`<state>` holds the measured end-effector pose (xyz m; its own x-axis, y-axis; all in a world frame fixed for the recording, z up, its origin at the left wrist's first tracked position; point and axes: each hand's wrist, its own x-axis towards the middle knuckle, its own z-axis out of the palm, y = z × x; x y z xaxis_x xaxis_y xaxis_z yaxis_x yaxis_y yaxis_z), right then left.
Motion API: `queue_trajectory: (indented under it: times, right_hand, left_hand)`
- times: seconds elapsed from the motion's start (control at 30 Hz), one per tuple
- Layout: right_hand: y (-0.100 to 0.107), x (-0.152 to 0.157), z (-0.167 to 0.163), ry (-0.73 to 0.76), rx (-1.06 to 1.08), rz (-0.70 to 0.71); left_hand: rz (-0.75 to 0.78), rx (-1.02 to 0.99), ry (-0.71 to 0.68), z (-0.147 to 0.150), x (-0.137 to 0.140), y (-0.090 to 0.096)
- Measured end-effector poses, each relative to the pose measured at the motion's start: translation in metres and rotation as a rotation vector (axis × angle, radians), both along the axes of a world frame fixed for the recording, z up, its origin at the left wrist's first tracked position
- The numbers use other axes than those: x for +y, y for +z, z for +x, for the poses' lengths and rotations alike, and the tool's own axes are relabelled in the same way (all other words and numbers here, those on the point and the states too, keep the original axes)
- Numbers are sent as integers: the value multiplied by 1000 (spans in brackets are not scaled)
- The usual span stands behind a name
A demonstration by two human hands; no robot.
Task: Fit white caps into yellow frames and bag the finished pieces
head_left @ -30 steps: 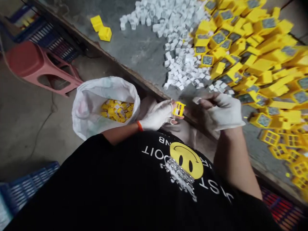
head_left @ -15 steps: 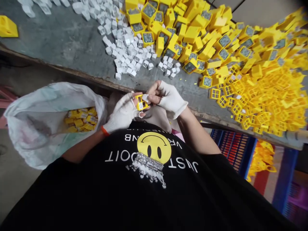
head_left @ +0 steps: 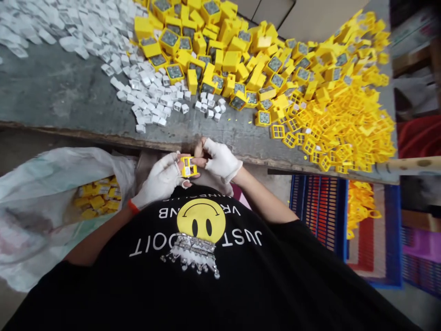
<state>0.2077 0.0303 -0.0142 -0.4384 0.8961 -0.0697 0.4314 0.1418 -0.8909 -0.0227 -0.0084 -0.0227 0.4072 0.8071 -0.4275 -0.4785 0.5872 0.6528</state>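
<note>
My left hand [head_left: 161,177], in a white fingerless glove, grips a small yellow plastic window frame [head_left: 189,174] with four openings, held near my shirt just off the table edge. White pieces show in some of its openings. My right hand [head_left: 222,158], gloved the same way, has its bare fingers closed together against the upper right of the frame, on a small white plastic cap [head_left: 191,161] that they mostly hide. Beyond my hands, a little group of loose white caps [head_left: 210,105] lies on the table, beside a larger spread of white caps [head_left: 151,99].
The grey table [head_left: 65,99] has a worn front edge. Yellow block housings [head_left: 230,59] are heaped across it, with a pile of yellow frames [head_left: 347,124] at right. A white sack [head_left: 69,161] holding yellow blocks [head_left: 98,200] stands lower left; blue crates [head_left: 339,220] are lower right.
The white cap in my right fingers has moved from above the frame down against its upper right opening. The camera view has shifted, so the table things appear further left.
</note>
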Motion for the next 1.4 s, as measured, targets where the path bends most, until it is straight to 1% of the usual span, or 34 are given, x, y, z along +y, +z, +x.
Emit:
queue_trajectory:
  times: [0.07, 0.1, 0.13, 0.17, 0.2, 0.23, 0.27, 0.33, 0.37, 0.43, 0.5, 0.57, 0.67, 0.7, 0.77, 0.83, 0.9, 1.0, 1.07, 1.13, 1.17, 1.23, 1.3, 1.33, 1.4]
  right_hand:
    - [-9, 4, 11, -94, 91, 32]
    - [-13, 10, 20, -174, 99, 80]
    - [-15, 19, 31, -274, 58, 141]
    - [-15, 30, 42, -369, -38, 202]
    - [-15, 42, 53, -443, -180, 248]
    - [-15, 54, 61, -480, -340, 269]
    - [-14, 65, 67, -484, -493, 270]
    - [-14, 81, 70, -433, -709, 243]
    - [-15, 86, 68, -408, -768, 233]
    - [-17, 85, 61, -391, -809, 231]
    - [-16, 74, 55, -391, -755, 257]
    - [-9, 54, 50, -362, -606, 317]
    - [8, 19, 40, -222, -369, 392]
    - [13, 10, 35, -163, -333, 403]
    - [17, -5, 24, -66, -345, 418]
    - [11, -13, 11, -6, -415, 447]
    - [0, -16, 1, 35, -483, 498]
    - [-15, -21, -6, 109, -529, 581]
    - [-19, -22, -4, 181, -516, 591]
    - [-16, -14, 5, 224, -486, 554]
    - [-14, -6, 12, 191, -489, 527]
    - [-9, 21, 26, 15, -561, 483]
    - [-7, 55, 39, -165, -682, 462]
    - [-8, 72, 43, -199, -728, 457]
    - [-12, 97, 48, -163, -762, 450]
  left_hand:
    - [-17, -31, -1, 0, 3, -3]
    - [-30, -41, 13, 0, 5, -5]
    - [-46, -44, 36, 0, 6, -7]
    - [-63, -41, 61, -1, 8, -8]
    - [-80, -32, 84, 0, 9, -9]
    - [-98, -19, 104, 0, 10, -9]
    - [-114, -4, 119, 0, 11, -9]
    - [-139, 25, 140, 1, 12, -5]
    - [-148, 35, 151, 2, 13, -3]
    - [-159, 46, 172, 3, 14, 2]
    - [-160, 47, 191, 4, 15, 6]
    - [-145, 42, 205, 6, 15, 8]
    - [-92, 40, 196, 9, 15, 8]
    - [-74, 45, 189, 10, 15, 9]
    - [-49, 57, 179, 13, 14, 10]
    - [-42, 52, 170, 14, 13, 11]
    - [-68, 30, 150, 13, 11, 12]
    - [-162, -2, 143, 11, 10, 11]
    - [-235, -3, 169, 8, 12, 9]
    - [-287, 10, 204, 6, 14, 7]
    - [-294, 20, 223, 6, 15, 7]
    - [-276, 42, 258, 6, 17, 8]
    - [-252, 57, 271, 7, 17, 11]
    - [-252, 60, 267, 8, 17, 13]
    - [-269, 58, 257, 8, 16, 18]
